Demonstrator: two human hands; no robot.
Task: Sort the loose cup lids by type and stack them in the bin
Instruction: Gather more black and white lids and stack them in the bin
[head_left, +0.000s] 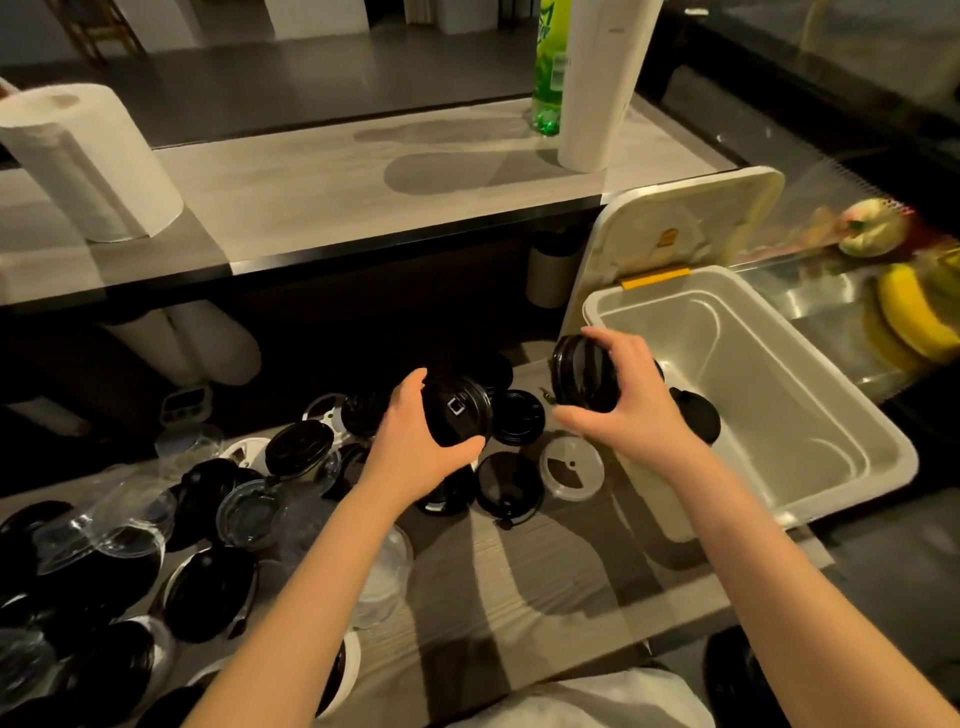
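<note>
forearms reach from the near edge over the tabletop (519, 571), where loose cup lids (208, 519), black and clear, lie mostly to the left. the left hand (415, 441) curls round a black sip lid (460, 410); the right hand (623, 395) grips a stack of black lids (579, 374) held on edge. the open bin (857, 431) lies just right of the right hand, the nearer one, its long axis running far to near.

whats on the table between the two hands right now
Head view: a loose black lid lies on the table between the left hand, gripping a black lid stack, and the right hand, gripping a second stack; a whitish lid sits just nearer.
</note>
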